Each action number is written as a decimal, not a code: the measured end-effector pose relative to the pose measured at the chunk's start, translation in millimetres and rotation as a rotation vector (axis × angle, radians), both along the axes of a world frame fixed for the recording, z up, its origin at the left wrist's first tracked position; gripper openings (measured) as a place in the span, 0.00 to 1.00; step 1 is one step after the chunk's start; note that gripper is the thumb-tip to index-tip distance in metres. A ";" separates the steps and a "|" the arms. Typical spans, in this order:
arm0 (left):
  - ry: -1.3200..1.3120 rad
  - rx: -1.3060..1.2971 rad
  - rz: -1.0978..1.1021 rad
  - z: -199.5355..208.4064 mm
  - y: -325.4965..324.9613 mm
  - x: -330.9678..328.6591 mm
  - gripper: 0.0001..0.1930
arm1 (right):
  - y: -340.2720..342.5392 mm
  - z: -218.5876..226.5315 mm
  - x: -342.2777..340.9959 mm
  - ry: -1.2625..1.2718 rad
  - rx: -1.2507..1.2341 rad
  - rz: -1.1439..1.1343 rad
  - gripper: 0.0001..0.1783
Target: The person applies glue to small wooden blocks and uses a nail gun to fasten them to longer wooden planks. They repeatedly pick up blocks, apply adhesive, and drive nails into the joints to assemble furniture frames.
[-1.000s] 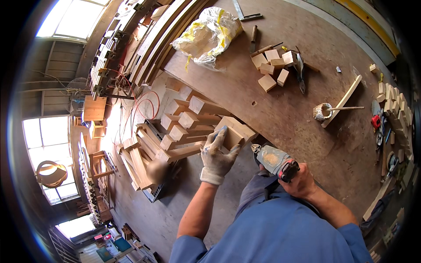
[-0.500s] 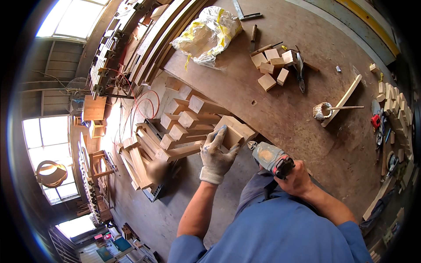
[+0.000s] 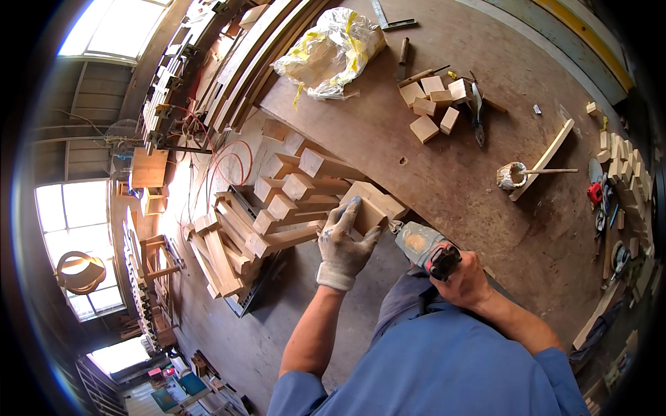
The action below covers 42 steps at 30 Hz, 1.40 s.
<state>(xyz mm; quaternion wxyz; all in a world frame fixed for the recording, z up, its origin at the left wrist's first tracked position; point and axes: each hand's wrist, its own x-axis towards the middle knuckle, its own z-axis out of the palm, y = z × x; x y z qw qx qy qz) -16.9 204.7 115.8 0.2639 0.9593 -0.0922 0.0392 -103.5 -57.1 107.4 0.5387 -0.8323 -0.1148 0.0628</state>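
Note:
A power drill (image 3: 421,248) with a worn grey body sits in my bare right hand (image 3: 463,281), fingers wrapped round its handle. Its tip meets the near end of a pale wooden block (image 3: 368,211), and the bit's point cannot be made out. My left hand (image 3: 345,243), in a whitish work glove, grips this block from the left, thumb on the near side and fingers over the top. Beneath and beyond the block lies another wooden piece (image 3: 387,201) at the workbench edge. Several square wooden posts (image 3: 316,187) lie stacked just left of the glove.
On the workbench (image 3: 444,177) lie small wood blocks (image 3: 424,129), pliers (image 3: 477,118), a crumpled plastic bag (image 3: 333,59) and a metal square (image 3: 392,25). A crusted pot (image 3: 511,176) with a stick stands by a wooden strip (image 3: 548,156). Red hose (image 3: 239,163) loops behind the posts.
The drill has shifted slightly left and up, bringing its tip against the block's end. My left hand stays on the block almost unmoved.

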 end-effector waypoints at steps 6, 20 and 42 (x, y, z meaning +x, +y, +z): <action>0.011 -0.007 0.025 -5.6 2.7 -1.7 0.35 | 8.3 -5.1 1.2 -0.003 0.020 -0.038 0.16; -0.015 0.015 -0.002 -3.1 2.6 -0.1 0.34 | 11.3 -6.2 4.0 0.040 0.015 -0.055 0.14; 0.033 -0.019 0.021 4.8 -1.3 0.2 0.34 | 12.0 -4.7 6.0 0.027 0.038 -0.051 0.15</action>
